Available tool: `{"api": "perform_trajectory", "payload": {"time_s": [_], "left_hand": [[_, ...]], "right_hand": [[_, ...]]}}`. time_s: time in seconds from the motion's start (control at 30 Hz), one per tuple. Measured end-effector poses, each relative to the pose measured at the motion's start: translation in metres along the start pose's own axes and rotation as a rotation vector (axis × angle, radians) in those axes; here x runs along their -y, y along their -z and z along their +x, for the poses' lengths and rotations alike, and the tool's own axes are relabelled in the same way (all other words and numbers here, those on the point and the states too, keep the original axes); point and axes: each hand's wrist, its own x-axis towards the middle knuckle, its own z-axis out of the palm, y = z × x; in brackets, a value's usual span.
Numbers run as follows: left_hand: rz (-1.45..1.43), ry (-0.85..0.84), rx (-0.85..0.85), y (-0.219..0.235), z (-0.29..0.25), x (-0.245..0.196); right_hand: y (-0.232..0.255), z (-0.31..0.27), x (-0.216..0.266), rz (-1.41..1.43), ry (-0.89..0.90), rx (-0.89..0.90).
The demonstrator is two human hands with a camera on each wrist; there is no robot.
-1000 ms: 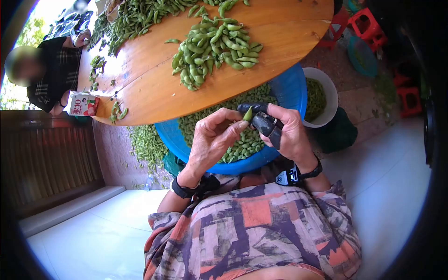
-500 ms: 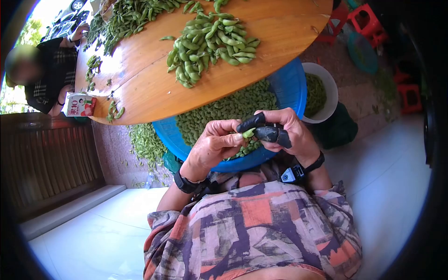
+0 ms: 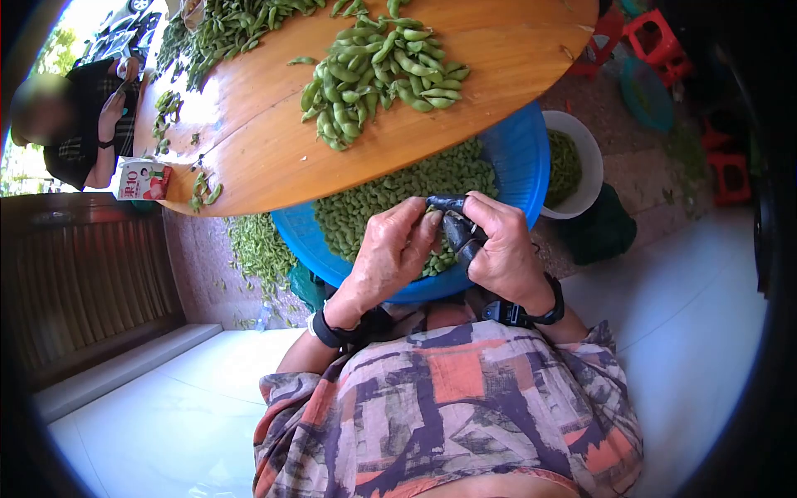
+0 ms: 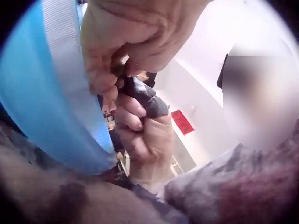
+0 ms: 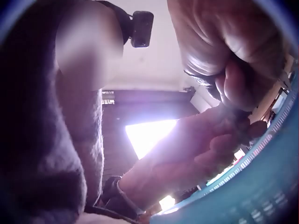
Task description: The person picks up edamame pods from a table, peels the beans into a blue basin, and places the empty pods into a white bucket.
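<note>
Both hands meet over a blue basin (image 3: 332, 270) of shelled green beans (image 3: 365, 212). My left hand (image 3: 388, 253) pinches a green pod (image 3: 432, 209), mostly hidden between the fingertips. My right hand (image 3: 502, 249), with black coverings on its thumb and a finger, grips the pod's other side, its fingers curled. In the left wrist view a bit of green (image 4: 120, 70) shows between the left hand (image 4: 135, 32) and the covered right thumb. The right wrist view shows the fingertips of both hands together, the pod not clear there.
On the wooden table (image 3: 257, 141) lie a pile of pods (image 3: 382, 70), a bigger heap (image 3: 228, 37) and a carton (image 3: 143, 181). Another person (image 3: 83, 124) sits at its left end. A white bucket (image 3: 591, 166) stands right of the basin; empty shells (image 3: 253, 253) lie left.
The pod, plainly visible before, is now mostly covered by the fingers. The right hand has turned and its wrist dropped slightly. The other person's hands have come together near the table edge.
</note>
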Motion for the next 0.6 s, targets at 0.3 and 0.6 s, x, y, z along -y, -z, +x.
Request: {"api": "perform_trajectory", "payload": {"time_s": [0.3,0.6], "left_hand": [[-0.143,0.144,-0.049,-0.005,0.002,0.003],[-0.883,0.317,0.128,-0.002,0.005,0.012]], "right_hand": [[-0.018,-0.003,-0.007,-0.211,0.181,-0.150],[0.015,0.005,-0.007,0.387,-0.241,-0.058]]}}
